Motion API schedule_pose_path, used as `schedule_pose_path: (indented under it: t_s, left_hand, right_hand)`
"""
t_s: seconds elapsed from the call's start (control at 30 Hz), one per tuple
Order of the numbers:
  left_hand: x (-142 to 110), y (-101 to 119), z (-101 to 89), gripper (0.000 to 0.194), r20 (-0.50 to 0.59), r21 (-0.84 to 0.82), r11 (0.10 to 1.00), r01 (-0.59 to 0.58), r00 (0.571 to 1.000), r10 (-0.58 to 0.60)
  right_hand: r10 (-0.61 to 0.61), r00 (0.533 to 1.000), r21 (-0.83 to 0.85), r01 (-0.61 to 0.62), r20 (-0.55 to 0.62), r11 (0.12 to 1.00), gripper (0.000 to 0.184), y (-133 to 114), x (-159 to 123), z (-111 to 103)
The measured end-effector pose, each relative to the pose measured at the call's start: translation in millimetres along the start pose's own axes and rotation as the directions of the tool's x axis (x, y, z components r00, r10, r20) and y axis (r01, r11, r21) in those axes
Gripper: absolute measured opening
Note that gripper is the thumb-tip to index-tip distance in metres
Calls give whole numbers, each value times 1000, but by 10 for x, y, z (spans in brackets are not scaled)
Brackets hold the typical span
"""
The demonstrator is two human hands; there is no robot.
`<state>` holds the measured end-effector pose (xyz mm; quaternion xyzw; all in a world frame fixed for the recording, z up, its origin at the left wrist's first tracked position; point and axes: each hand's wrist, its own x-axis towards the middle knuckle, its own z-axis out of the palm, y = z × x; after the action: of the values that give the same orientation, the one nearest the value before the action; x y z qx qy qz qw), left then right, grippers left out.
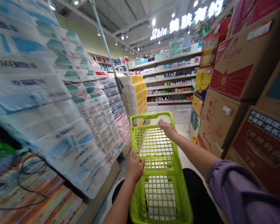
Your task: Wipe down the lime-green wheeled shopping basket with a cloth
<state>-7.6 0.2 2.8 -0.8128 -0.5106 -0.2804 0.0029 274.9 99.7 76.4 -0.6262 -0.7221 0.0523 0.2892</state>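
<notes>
- Head view, the only one: lime-green basket at the middle, taken as landmark. It stands between two black-clad knees, its handle at the far end.
- Cloth, small, pale and crumpled (possibly tissue), lies at the basket's far right corner, just below the handle.
- Work in hand reads as rubbing the basket's frame. To do it well: keep the cloth bunched under the fingertips, press evenly, follow each bar lengthwise. Corners and lattice openings probably need a folded edge pushed in; light plastic may rock, so brace the near side.
- Right hand: grip closed on the cloth, fingers pointing to the basket's far left, back of the hand up. Forearm comes in from the basket's right, nearly straight, purple sleeve bunched toward the elbow.
- Left hand: at the basket's left rim, about midway along, fingers partly bent and spread. Cannot tell whether its grip clamps the rim or only rests there. Forearm rises from the basket's near left.
- Around: wrapped paper packs stacked left of the basket, cartons piled to its right, stocked shelves well beyond its handle.
</notes>
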Motion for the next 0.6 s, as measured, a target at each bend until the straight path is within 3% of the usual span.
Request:
schedule_pose_path:
  t_s: [0.1,0.2,0.43,0.6]
  left_hand:
    - [-1,-7,1,31,7,3,1000,15,1000,-16]
    - [-6,-21,1,33,0,16,1000,23,1000,-23]
    - [-8,-22,-14,32,-12,35,999,7,1000,-6]
    - [6,9,-16,30,6,39,999,2,1000,-2]
  right_hand:
    - [100,995,-31,-100,18,995,64,39,123,89]
    - [114,993,-39,-114,13,993,66,3,55,225]
    - [50,999,-96,-49,16,994,65,-125,-270,301]
    - [23,998,-152,-13,63,988,67,-283,-671,291]
